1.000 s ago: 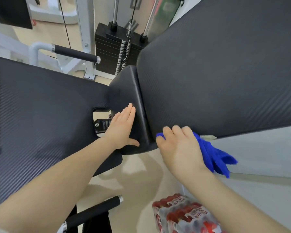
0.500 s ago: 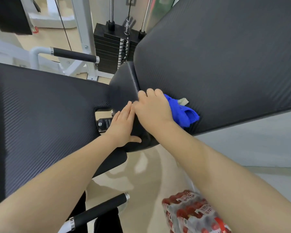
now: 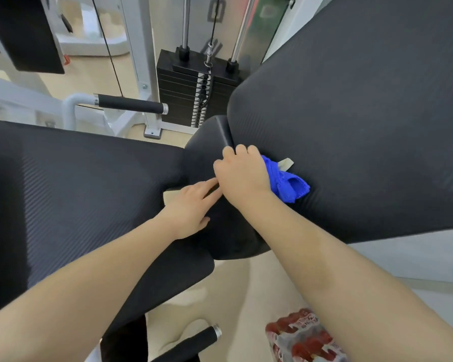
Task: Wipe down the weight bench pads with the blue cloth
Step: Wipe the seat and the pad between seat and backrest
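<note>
— What are the bench pads (image 3: 364, 131) covered in?
— Black matt vinyl with a fine ribbed weave.
— And the cloth (image 3: 285, 182)?
— Bright blue, soft and fuzzy, with a pale tag at its edge.
— The handle (image 3: 131, 103)?
— Matt black foam or rubber, with a shiny metal end cap, on a white painted tube.
— The weight stack (image 3: 194, 95)?
— Dull black plates on polished chrome rods (image 3: 185, 22).
— The floor (image 3: 246, 296)?
— Smooth, beige, slightly glossy.
— And the pack of bottles (image 3: 304, 338)?
— Wrapped in shiny clear plastic film.

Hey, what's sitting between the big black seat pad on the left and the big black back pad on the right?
In the head view, a small black pad fills that gap; the left hand rests flat on it.
</note>
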Available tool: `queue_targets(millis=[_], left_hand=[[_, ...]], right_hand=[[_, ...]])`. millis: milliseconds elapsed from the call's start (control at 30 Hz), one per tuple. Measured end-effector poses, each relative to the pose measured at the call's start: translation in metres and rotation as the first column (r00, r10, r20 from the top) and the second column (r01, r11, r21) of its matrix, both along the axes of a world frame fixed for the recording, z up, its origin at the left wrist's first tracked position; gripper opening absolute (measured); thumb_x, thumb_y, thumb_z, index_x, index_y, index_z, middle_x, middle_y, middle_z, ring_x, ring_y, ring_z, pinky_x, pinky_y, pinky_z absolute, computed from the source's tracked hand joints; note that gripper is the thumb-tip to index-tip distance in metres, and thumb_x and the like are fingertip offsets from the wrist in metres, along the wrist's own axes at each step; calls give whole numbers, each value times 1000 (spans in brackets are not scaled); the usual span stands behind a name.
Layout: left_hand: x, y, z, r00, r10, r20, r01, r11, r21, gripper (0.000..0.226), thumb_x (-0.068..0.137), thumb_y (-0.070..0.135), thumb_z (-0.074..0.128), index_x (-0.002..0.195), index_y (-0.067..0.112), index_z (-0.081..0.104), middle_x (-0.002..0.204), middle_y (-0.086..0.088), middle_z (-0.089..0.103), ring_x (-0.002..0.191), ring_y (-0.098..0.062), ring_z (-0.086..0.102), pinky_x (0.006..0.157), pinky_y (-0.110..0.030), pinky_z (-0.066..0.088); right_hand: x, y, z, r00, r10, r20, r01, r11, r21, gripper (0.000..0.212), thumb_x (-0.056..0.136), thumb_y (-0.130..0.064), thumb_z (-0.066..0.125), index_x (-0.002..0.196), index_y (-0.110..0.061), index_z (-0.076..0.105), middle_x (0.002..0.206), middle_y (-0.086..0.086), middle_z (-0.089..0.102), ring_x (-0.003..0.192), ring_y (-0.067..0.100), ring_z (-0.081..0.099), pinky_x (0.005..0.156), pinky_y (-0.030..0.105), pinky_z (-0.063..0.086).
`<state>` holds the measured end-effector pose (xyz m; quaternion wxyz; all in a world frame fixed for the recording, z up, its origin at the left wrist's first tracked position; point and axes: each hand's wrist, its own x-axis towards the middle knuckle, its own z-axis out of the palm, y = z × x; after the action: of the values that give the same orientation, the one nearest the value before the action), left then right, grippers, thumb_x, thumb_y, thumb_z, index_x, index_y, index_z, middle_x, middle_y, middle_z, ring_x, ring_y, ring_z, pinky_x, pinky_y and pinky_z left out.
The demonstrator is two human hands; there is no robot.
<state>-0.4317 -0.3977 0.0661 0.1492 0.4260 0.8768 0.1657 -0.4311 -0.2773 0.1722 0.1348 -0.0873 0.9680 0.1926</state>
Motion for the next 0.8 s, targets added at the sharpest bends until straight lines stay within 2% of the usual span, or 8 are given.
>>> queue_targets(millis=[133,233,267,333,500,600,733,800], left_hand=[[-30,-4,-6,992,108,70,-108,994,-13,88,84,30,63,148,15,5,157,-7,5,142,-26,18,114,-38,24],[-48,9,1,942,273,197,-275,961,-17,102,79,39,68,147,14,-4,157,-8,-5,144,-26,8,116,-39,19],[-62,12,4,928,298,222,-303,953,-13,107,77,40,70,147,14,-6,157,-9,-7,144,-26,6,116,-40,19],[-85,15,7,917,303,260,-315,949,7,113,73,41,74,147,16,-8,157,-8,-8,144,-28,8,116,-42,21],[-124,18,4,948,182,263,-200,979,46,121,64,39,80,148,15,-3,157,-6,3,137,-31,27,107,-45,34],[-127,21,-9,934,194,301,-231,968,93,122,62,37,82,148,13,-1,157,-4,6,134,-31,33,106,-45,36],[-122,20,-18,922,217,319,-272,952,139,117,66,39,79,148,15,-2,158,-1,2,137,-28,30,110,-40,32],[-119,18,-15,915,229,331,-285,949,132,114,70,39,76,148,15,-3,158,-1,-1,140,-25,23,114,-37,27]], right_hand=[[20,4,10,1000,-2,17,2,1000,-20,11,86,-16,54,96,-14,58,98,6,55,89,25,51,75,35,37],[55,5,24,988,-81,135,87,996,-33,22,56,-7,74,71,-9,59,72,10,54,65,26,48,58,36,33],[51,3,24,977,-113,184,122,992,-41,23,57,-5,72,75,-9,58,76,10,53,68,25,47,60,36,31],[34,1,20,965,-112,237,125,991,-38,17,79,-7,57,95,-12,54,95,8,51,86,25,46,71,36,31],[-62,0,12,999,-39,16,39,999,11,21,90,-15,45,108,-14,54,111,6,55,102,27,47,81,35,34],[-116,-1,7,995,-51,-85,54,998,33,21,90,-11,42,109,-12,51,110,7,55,102,27,48,81,35,34],[-114,-4,-4,966,-54,-251,75,994,76,14,74,-8,47,79,-13,58,79,5,57,73,23,51,64,33,38],[-85,-6,-6,962,-92,-256,98,995,12,12,61,-5,47,65,-9,59,66,9,55,60,25,49,56,33,38]])
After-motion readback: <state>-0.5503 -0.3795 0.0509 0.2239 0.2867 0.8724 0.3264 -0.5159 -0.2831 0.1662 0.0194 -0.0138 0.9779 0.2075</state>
